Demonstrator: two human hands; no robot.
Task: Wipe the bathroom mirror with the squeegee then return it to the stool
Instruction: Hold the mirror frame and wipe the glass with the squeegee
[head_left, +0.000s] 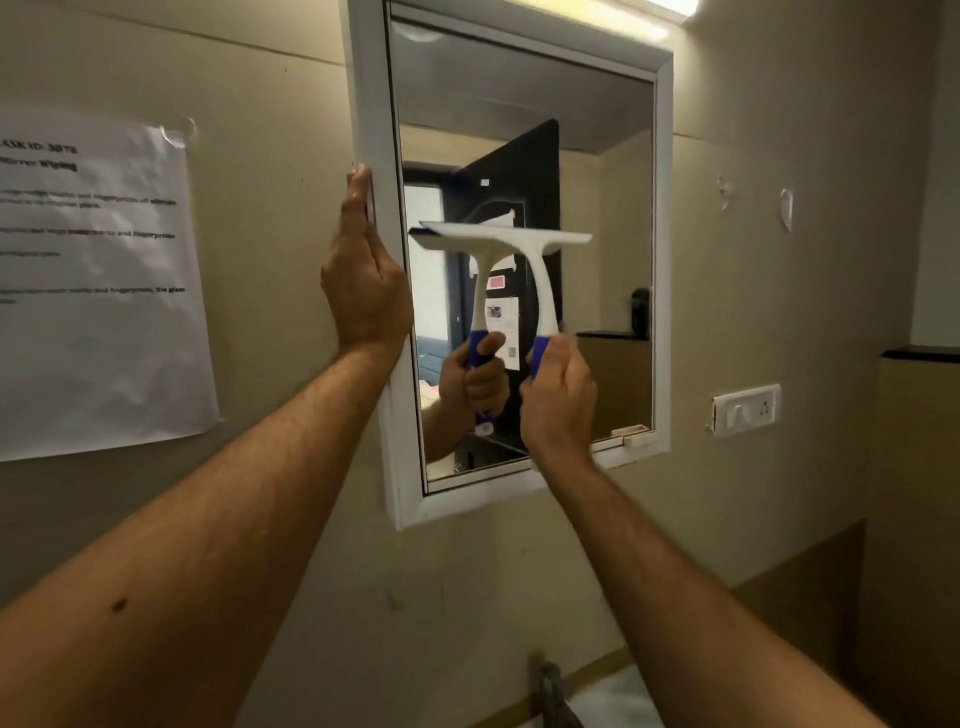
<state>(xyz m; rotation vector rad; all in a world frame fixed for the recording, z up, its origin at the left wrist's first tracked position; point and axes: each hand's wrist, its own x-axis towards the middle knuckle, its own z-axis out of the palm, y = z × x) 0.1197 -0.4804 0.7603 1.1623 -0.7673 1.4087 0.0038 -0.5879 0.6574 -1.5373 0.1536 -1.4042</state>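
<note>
A white-framed mirror hangs on the beige wall. My right hand grips the blue handle of a white squeegee, whose blade lies horizontally against the glass at mid-height. The glass reflects the hand and squeegee. My left hand holds the mirror's left frame edge, fingers wrapped over it. No stool is in view.
A printed paper sheet is taped to the wall at left. A white switch plate sits right of the mirror. A tap and part of a basin show at the bottom. A lit tube glows above the mirror.
</note>
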